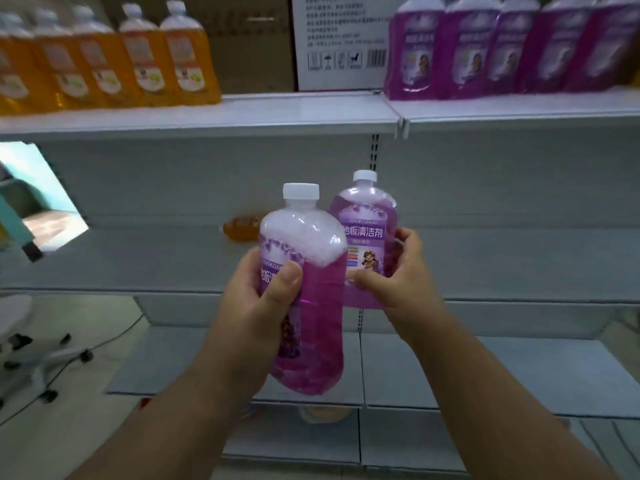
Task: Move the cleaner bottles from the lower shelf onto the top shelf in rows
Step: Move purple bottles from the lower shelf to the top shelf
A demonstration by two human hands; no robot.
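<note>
Left hand (258, 299) gripping near purple bottle (304, 306), right hand (398, 271) gripping far bottle (367, 237), both mid-air below top shelf (277, 109). Raise upright, slot beside purple row (502, 50); gap there probably tight.

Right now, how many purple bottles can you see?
7: one in the left hand, one in the right hand, and five in a row on the top shelf, at right. More may be hidden.

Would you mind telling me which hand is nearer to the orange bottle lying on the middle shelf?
Left. The left hand grips a purple bottle just below the orange bottle; the right hand holds the other purple bottle farther to its right.
</note>
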